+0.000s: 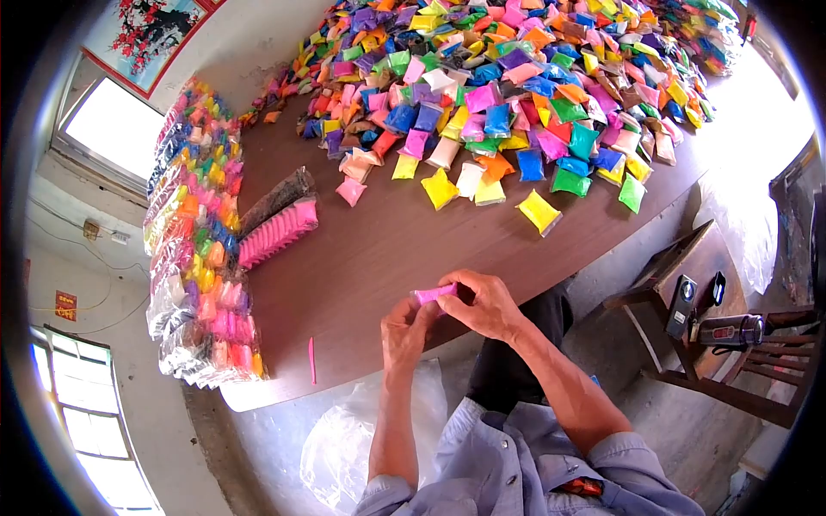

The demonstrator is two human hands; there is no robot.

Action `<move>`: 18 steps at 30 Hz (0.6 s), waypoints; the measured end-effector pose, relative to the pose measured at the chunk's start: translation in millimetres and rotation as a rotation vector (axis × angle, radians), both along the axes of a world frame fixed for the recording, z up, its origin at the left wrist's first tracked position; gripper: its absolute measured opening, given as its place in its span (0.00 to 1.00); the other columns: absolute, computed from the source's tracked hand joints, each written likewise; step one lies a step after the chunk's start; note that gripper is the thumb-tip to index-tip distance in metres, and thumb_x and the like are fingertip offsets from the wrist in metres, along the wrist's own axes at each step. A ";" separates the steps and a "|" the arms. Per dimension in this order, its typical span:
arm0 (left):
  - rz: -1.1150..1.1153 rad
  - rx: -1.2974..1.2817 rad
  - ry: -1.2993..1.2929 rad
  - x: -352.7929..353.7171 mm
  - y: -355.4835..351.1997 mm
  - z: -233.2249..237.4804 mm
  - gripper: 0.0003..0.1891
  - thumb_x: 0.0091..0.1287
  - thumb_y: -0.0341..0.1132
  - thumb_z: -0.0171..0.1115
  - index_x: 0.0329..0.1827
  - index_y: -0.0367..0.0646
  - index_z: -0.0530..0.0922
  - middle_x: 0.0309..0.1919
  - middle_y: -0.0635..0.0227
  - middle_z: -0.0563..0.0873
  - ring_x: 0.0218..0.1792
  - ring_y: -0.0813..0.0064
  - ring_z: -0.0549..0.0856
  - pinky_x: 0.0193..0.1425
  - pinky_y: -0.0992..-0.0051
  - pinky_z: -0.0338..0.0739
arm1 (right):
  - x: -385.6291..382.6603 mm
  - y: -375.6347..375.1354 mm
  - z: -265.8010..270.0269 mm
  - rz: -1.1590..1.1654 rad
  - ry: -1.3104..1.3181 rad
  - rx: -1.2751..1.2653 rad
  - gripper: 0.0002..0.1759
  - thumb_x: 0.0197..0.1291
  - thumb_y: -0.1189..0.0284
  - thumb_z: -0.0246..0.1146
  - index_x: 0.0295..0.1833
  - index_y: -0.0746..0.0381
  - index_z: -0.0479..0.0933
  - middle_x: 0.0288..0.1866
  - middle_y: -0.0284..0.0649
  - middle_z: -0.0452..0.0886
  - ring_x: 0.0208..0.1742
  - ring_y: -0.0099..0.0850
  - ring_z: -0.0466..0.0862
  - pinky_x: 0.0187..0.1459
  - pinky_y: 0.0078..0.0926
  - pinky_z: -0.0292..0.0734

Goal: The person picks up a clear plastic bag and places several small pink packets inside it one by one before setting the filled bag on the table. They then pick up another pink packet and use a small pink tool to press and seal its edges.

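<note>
Over the table's near edge, both my hands grip one small pink packet (434, 294). My left hand (403, 331) pinches its left end between thumb and fingers. At the other end, my right hand (483, 303) has its fingertips closed on the packet, partly covering it. A thin pink plastic stick (312, 361) lies on the table to the left of my left hand. Farther back on that side is a row of pink packets (280, 234) in a clear bag. Behind that row lies a dark, clear-wrapped bundle (277, 199) whose contents I cannot make out.
A big heap of colourful packets (482, 95) covers the far part of the brown table (370, 245). Filled clear bags (202, 249) are stacked along the left edge. To the right, a wooden stool (688, 267) holds a flask (730, 330). Clear plastic (370, 439) lies below.
</note>
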State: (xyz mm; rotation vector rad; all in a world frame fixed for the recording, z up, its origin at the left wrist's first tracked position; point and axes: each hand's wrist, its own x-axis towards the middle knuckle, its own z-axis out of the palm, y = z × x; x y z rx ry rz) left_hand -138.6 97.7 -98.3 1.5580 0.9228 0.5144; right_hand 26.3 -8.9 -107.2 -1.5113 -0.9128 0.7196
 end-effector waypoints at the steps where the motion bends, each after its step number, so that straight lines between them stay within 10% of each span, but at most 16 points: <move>1: 0.000 0.000 0.000 -0.6 0.1 0.1 0.14 0.78 0.43 0.74 0.44 0.40 0.88 0.28 0.78 0.83 0.28 0.87 0.78 0.30 0.79 0.72 | 1.0 -0.3 0.7 0.022 -0.035 -0.002 0.21 0.72 0.56 0.70 0.57 0.63 0.88 0.49 0.49 0.93 0.46 0.39 0.93 0.50 0.35 0.89; 18: 0.116 0.045 -0.043 -0.3 0.2 -12.0 0.09 0.77 0.34 0.73 0.47 0.35 0.89 0.29 0.73 0.89 0.28 0.84 0.84 0.31 0.79 0.77 | -10.6 3.3 -4.1 -0.080 -0.127 0.098 0.14 0.68 0.63 0.73 0.47 0.64 0.88 0.39 0.49 0.91 0.37 0.47 0.91 0.41 0.39 0.86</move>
